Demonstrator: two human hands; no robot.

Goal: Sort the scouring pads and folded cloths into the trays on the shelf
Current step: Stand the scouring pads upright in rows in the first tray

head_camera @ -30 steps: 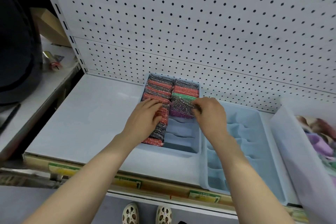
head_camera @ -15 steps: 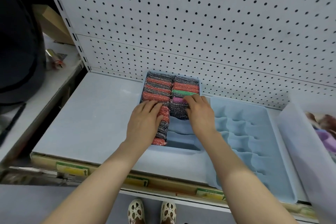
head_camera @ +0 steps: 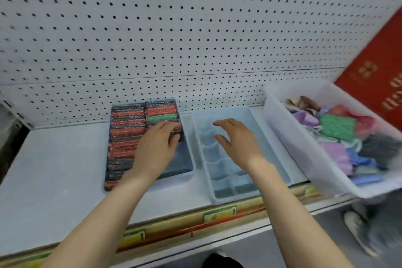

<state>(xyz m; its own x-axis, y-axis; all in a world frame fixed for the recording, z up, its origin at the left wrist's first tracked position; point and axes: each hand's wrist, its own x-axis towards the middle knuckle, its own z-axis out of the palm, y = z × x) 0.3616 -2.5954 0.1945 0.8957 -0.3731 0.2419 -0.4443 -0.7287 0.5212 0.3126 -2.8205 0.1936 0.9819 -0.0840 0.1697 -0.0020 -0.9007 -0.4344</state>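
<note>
Presently the right hand (head_camera: 236,139) was held with grip spread and empty over the empty tray (head_camera: 269,137); the clear bin (head_camera: 304,148) of unsorted pads lay to its right, at the shelf's right end, nearer than the left hand (head_camera: 158,148), pressed on the filed scouring pads (head_camera: 128,130).

You've 1 head cam only: looks fwd & down, close over the shelf (head_camera: 54,169), facing the pegboard (head_camera: 195,28); edges blurred.
</note>
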